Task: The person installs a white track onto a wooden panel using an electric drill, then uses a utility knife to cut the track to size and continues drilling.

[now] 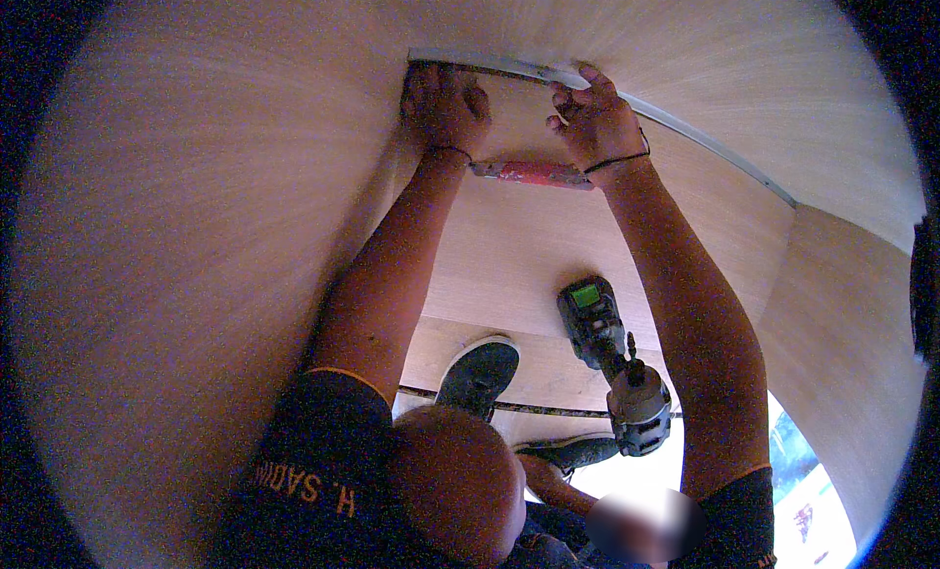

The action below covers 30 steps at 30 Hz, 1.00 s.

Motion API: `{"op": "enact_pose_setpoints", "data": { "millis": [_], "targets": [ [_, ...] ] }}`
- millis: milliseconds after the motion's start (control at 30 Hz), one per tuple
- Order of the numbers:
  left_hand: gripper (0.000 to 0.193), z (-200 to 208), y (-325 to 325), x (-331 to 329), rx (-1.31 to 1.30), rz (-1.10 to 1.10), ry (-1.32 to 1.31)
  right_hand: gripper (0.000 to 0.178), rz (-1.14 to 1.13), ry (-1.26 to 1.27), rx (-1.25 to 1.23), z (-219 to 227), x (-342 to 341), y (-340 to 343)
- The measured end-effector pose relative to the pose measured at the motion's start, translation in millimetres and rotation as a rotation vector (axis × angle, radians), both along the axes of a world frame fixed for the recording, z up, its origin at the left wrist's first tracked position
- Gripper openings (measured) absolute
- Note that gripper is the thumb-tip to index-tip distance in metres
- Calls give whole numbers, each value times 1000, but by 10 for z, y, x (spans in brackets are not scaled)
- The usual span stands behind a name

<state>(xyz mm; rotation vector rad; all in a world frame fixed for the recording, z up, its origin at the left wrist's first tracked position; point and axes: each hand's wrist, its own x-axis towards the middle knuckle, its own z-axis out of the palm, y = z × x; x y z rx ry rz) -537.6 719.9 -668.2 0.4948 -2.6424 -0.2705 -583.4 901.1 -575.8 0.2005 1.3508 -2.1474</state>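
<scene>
My left hand (446, 109) is up at the far left corner, against the left end of a pale, narrow strip (710, 143). Its fingers are bent and in shadow, and their tips are hidden. Further right, my right hand (599, 126) reaches the same strip with its fingers curled but apart. Nothing can be made out between them. Just below both hands, a worn red-handled tool (537, 173) lies on the pale wood-grain panel (509, 236); its right end meets my right wrist. Nearer to me, a dark cordless power driver (617, 363) with a bit fitted lies between my forearms.
Pale wood-grain walls enclose the space, with a left wall (215, 197) beside my left arm and a right wall (842, 285) beyond my right. Two dark shoes (480, 373) and a bare, rounded knee (455, 486) are low in view. Bright light enters at the lower right.
</scene>
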Motion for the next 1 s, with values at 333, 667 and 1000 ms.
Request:
{"op": "enact_pose_setpoints", "data": {
  "millis": [333, 667, 1000],
  "targets": [
    [46, -82, -120, 10, 121, -96, 232, 34, -71, -171, -168, -111, -17, 23],
    [52, 127, 5, 28, 40, -123, 174, 45, 158, 89, 125, -91, -7, 121],
    [49, 157, -14, 5, -31, -74, 30, 41, 168, -87, 52, -8, -26, 445]
  ]
}}
